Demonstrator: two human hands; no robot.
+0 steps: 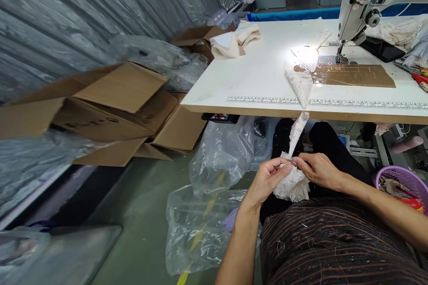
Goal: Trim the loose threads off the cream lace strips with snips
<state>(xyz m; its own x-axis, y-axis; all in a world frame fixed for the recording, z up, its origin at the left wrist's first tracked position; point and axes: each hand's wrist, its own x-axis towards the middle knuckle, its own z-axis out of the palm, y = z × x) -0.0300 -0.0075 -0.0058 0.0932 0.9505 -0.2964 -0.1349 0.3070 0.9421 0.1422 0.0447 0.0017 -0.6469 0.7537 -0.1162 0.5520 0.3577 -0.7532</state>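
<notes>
Above my lap, a white lace piece [293, 186] bunches beneath my two hands, and its narrow strip [297, 133] runs up toward the table edge. My left hand [269, 177] pinches the lace at the base of that strip. Fingertip to fingertip with it, my right hand [319, 170] is closed on the same spot. A thin, dark, curved line shows between the fingers; what it is I cannot make out. Another part of white lace [301, 84] lies on the table and droops to its front edge; whether the two are joined is unclear.
A sewing machine [364, 13] stands on the white table [247, 80], with brown tape [354, 75] by its needle. Red-handled tools [420, 81] and a black phone [381, 49] lie at right. Open cardboard boxes [123, 84], plastic bags [207, 227] and a purple basket [401, 173] surround me.
</notes>
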